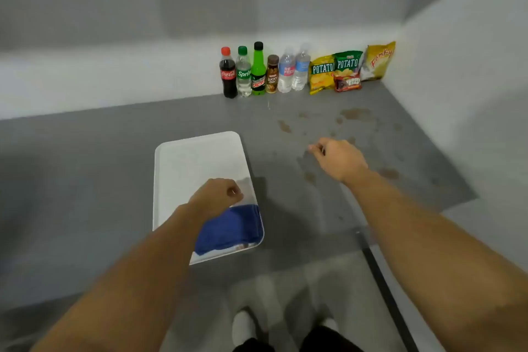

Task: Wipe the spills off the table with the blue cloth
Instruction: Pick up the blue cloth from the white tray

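Observation:
A folded blue cloth (228,228) lies in the near right corner of a white tray (183,160) on the grey table (85,174). My left hand (217,197) hovers over the tray just beyond the cloth, fingers curled, holding nothing. My right hand (340,158) is out over the table to the right, fingers loosely curled and empty. Brown spills (357,114) dot the table around and beyond that hand, with one streak (284,126) nearer the middle and a blot (388,173) beside my right wrist.
Along the back wall stands a row of drink bottles (258,71) and, to their right, several snack bags (348,68) in the corner. The table's front edge (285,254) runs near my body, and the right wall (471,94) closes that side.

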Available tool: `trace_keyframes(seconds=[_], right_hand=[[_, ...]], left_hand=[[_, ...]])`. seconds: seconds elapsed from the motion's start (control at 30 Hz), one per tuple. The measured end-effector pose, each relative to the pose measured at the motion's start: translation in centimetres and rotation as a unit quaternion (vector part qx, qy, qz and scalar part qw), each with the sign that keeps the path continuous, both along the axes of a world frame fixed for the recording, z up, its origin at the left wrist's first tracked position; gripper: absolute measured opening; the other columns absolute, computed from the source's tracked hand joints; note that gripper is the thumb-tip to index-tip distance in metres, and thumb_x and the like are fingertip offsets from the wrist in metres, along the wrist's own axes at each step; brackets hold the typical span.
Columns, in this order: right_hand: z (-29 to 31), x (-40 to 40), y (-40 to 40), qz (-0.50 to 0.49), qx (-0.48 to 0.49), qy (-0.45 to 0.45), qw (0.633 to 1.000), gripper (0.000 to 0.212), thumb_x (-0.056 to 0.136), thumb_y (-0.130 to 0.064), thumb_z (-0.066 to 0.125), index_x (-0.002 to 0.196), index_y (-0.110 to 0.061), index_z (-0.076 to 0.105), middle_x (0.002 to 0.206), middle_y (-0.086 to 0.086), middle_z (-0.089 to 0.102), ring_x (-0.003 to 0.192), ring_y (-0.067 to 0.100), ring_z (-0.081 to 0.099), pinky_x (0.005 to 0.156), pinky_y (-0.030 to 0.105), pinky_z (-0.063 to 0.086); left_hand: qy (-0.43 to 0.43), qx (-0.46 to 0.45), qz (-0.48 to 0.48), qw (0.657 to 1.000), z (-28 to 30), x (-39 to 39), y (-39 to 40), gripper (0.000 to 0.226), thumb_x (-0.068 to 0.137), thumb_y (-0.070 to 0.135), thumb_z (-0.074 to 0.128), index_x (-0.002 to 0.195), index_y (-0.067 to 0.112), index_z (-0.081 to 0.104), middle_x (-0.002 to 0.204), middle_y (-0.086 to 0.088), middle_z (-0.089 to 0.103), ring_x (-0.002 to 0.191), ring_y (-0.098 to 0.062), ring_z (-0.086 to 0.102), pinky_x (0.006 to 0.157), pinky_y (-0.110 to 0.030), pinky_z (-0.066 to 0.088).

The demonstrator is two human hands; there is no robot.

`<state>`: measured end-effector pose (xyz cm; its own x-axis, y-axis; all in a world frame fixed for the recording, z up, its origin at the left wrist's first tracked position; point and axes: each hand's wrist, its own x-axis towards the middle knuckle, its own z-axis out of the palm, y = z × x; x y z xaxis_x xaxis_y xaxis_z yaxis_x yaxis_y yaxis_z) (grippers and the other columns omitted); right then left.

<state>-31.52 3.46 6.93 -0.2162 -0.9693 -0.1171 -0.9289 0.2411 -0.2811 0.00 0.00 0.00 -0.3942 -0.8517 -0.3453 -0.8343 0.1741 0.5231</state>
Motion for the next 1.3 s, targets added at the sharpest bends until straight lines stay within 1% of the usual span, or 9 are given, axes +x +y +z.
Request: trace_keyframes(seconds=[0.2,0.33,0.53,0.63,0.83,0.9,1.07,1.2,1.3], right_hand=[[-0.8,-0.1,0.4,-0.009,0.016,0.021,1.0,0.041,0.104,-0.051,0.04,0.098,-0.017,0.062,0.094,0.015,0.068,0.092,0.038,0.062,0.074,0.041,0.047],[-0.6,-0.6,0.3,-0.01,0.029,0.015,0.999,0.04,0.103,-0.052,0.04,0.098,-0.019,0.062,0.094,0.013,0.068,0.093,0.037,0.063,0.079,0.043,0.052],[-1.0,-1.7,0.6,-0.017,0.04,0.005,0.999,0.042,0.104,-0.053,0.038,0.09,-0.018,0.058,0.075,0.003,0.059,0.082,0.033,0.061,0.072,0.039,0.05],[-1.0,-1.9,0.8,-0.014,0.046,0.002,0.999,0.042,0.104,-0.052,0.038,0.092,-0.017,0.059,0.078,0.005,0.061,0.081,0.032,0.061,0.073,0.04,0.051],[-1.2,-2.2,1.0,-0.013,0.049,-0.007,0.999,0.039,0.105,-0.052,0.039,0.089,-0.021,0.057,0.075,0.002,0.058,0.079,0.03,0.06,0.068,0.036,0.046],[-1.2,-2.2,1.0,-0.014,0.056,-0.016,0.998,0.037,0.104,-0.051,0.04,0.092,-0.022,0.059,0.077,0.0,0.06,0.082,0.03,0.062,0.069,0.036,0.046],[-1.2,-1.2,1.0,0.026,0.135,-0.073,0.988,0.042,0.104,-0.048,0.045,0.119,-0.015,0.067,0.12,0.012,0.069,0.11,0.033,0.063,0.095,0.04,0.049],[-2.3,0.6,1.1,0.013,0.212,-0.154,0.965,0.057,0.102,-0.057,0.042,0.129,-0.012,0.065,0.125,0.01,0.069,0.115,0.029,0.064,0.105,0.042,0.047],[-3.3,2.0,1.2,-0.026,0.236,-0.229,0.944,0.071,0.1,-0.067,0.031,0.119,-0.01,0.068,0.116,0.009,0.072,0.107,0.027,0.066,0.108,0.041,0.044]], left_hand=[[-0.075,0.076,-0.087,0.99,-1.1,0.5,-0.1,0.055,0.082,0.04,0.082,0.127,0.019,0.059,0.119,-0.001,0.065,0.106,-0.022,0.062,0.098,-0.039,0.051],[-0.099,0.071,-0.091,0.988,-1.8,0.6,0.0,0.048,0.08,0.03,0.083,0.12,0.018,0.058,0.114,-0.003,0.066,0.102,-0.024,0.063,0.095,-0.043,0.053],[-0.107,0.091,-0.127,0.982,-2.3,0.5,-0.3,0.025,0.09,0.028,0.073,0.109,0.013,0.064,0.104,-0.005,0.066,0.096,-0.024,0.062,0.09,-0.036,0.05],[-0.103,0.101,-0.153,0.978,-1.8,0.5,-0.7,0.022,0.095,0.03,0.067,0.109,0.015,0.06,0.105,-0.004,0.065,0.096,-0.022,0.061,0.089,-0.034,0.048],[-0.104,0.116,-0.158,0.975,-0.4,0.0,-1.7,0.035,0.103,0.041,0.054,0.131,0.02,0.052,0.128,-0.002,0.062,0.104,-0.017,0.056,0.1,-0.033,0.044],[-0.087,0.11,-0.142,0.98,0.1,-0.5,-2.2,0.036,0.104,0.041,0.05,0.133,0.02,0.051,0.133,-0.004,0.06,0.106,-0.017,0.055,0.101,-0.034,0.045],[0.011,0.099,-0.064,0.993,1.9,-2.8,-2.4,0.038,0.103,0.043,0.051,0.134,0.021,0.05,0.137,-0.006,0.058,0.114,-0.022,0.057,0.097,-0.034,0.048],[0.142,0.155,0.0,0.978,3.7,-5.4,-2.0,0.043,0.105,0.037,0.049,0.143,0.018,0.044,0.144,-0.008,0.053,0.122,-0.025,0.055,0.104,-0.042,0.049],[0.23,0.222,0.024,0.947,4.6,-7.2,-1.5,0.048,0.106,0.036,0.047,0.15,0.019,0.037,0.146,-0.008,0.051,0.129,-0.032,0.053,0.105,-0.054,0.049]])
